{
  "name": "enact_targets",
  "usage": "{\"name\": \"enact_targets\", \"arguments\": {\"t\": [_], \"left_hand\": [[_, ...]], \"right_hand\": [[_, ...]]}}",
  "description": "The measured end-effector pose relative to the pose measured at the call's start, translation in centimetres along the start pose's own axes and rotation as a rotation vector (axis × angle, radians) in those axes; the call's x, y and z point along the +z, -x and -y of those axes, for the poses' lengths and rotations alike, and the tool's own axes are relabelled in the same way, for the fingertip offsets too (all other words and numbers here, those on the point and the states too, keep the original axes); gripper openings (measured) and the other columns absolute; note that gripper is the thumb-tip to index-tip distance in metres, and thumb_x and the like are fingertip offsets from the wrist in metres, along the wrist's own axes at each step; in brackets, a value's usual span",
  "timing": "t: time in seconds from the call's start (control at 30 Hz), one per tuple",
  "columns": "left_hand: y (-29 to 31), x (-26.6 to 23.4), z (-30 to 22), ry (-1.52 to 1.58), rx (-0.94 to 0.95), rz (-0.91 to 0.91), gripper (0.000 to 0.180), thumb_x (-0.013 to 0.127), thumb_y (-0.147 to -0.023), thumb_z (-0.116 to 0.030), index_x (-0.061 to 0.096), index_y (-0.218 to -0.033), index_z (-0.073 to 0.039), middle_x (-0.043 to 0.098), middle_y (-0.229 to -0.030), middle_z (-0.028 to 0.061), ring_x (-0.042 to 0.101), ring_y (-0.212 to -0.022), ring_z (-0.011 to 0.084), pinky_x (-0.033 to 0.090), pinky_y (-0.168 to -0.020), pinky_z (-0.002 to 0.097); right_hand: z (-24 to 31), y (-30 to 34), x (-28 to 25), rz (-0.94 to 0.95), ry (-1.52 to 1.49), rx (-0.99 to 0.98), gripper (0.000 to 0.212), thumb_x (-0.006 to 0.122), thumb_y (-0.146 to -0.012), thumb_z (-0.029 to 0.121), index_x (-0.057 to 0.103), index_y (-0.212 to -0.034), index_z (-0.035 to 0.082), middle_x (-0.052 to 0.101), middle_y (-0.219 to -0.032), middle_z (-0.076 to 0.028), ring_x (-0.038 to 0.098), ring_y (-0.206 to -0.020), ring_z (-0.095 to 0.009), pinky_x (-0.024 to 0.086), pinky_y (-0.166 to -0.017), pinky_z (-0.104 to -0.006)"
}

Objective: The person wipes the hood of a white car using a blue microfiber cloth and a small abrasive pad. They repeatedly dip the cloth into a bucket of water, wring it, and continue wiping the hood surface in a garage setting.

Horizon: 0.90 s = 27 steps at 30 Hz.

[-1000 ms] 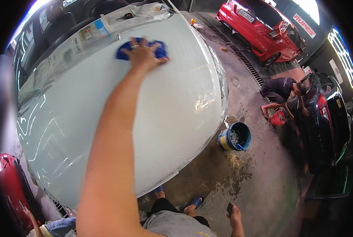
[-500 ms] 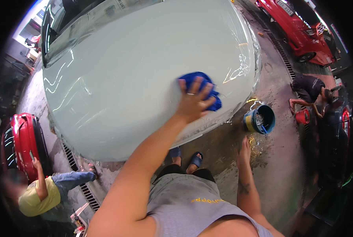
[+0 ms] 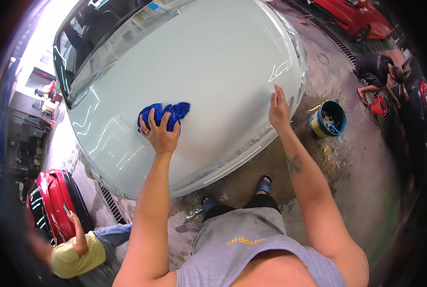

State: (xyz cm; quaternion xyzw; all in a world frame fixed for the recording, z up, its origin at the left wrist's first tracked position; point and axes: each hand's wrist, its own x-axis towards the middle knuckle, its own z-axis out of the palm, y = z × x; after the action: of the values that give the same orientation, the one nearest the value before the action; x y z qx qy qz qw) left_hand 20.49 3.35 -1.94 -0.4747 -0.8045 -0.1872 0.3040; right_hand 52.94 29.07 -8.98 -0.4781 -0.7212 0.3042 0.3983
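Note:
A wide pale grey-white car hood (image 3: 213,57) with a wet sheen fills the middle of the view. My left hand (image 3: 162,136) presses a crumpled blue cloth (image 3: 178,111) on the hood, left of its centre, fingers bent over it. A bunched end of the cloth sticks out to the right of the fingers. My right hand (image 3: 279,111) is open and empty, its fingers stretched out, by the hood's right part. Whether it touches the surface I cannot tell.
A dark bucket (image 3: 313,128) with something blue inside stands on the wet floor at right. Newspaper (image 3: 127,38) and plastic film line the hood's far left edge. Someone in yellow (image 3: 77,258) stands lower left by a red car (image 3: 63,205); another person (image 3: 373,71) bends near a red bucket (image 3: 378,106).
My left hand has slid the blue cloth leftward over the hood. My right hand has risen from beside the bucket to the hood's right part. The view has shifted.

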Motion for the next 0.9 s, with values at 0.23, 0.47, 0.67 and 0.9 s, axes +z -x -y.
{"name": "enact_targets", "arguments": {"t": [0.23,0.47,0.67,0.9], "left_hand": [[-3.6,0.0,12.4,-0.043,-0.036,0.011,0.042,0.081,-0.087,-0.038,0.071,-0.126,-0.027,0.049,-0.151,0.0152,0.041,-0.144,0.0446,0.032,-0.12,0.0615],[-1.2,-2.2,28.9,-0.048,-0.029,0.104,0.05,0.079,-0.088,-0.045,0.066,-0.134,-0.031,0.043,-0.158,0.0141,0.036,-0.147,0.0453,0.025,-0.125,0.0604],[-1.0,-2.2,29.4,0.013,-0.069,-0.02,0.051,0.083,-0.083,-0.041,0.069,-0.131,-0.031,0.045,-0.156,0.0137,0.035,-0.147,0.0476,0.028,-0.123,0.0623],[-1.2,-2.5,27.6,0.005,-0.158,-0.08,0.055,0.085,-0.08,-0.036,0.07,-0.132,-0.025,0.048,-0.155,0.014,0.036,-0.146,0.0499,0.032,-0.121,0.0633]], "right_hand": [[8.8,11.9,13.3,-0.013,0.254,-0.136,0.058,0.05,-0.111,0.025,0.036,-0.164,0.008,0.029,-0.171,-0.025,0.025,-0.159,-0.044,0.025,-0.125,-0.0633],[12.5,27.0,20.2,0.053,0.314,-0.24,0.067,0.049,-0.108,0.032,0.03,-0.168,0.008,0.017,-0.176,-0.022,0.011,-0.163,-0.043,0.011,-0.128,-0.0638],[14.6,19.5,16.6,0.268,0.428,-0.384,0.071,0.053,-0.107,0.032,0.026,-0.169,0.01,0.018,-0.176,-0.021,0.012,-0.163,-0.042,0.01,-0.129,-0.0622],[19.9,6.4,17.6,0.444,0.595,-0.544,0.068,0.052,-0.108,0.033,0.028,-0.168,0.01,0.023,-0.175,-0.018,0.018,-0.162,-0.04,0.014,-0.129,-0.0613]]}}
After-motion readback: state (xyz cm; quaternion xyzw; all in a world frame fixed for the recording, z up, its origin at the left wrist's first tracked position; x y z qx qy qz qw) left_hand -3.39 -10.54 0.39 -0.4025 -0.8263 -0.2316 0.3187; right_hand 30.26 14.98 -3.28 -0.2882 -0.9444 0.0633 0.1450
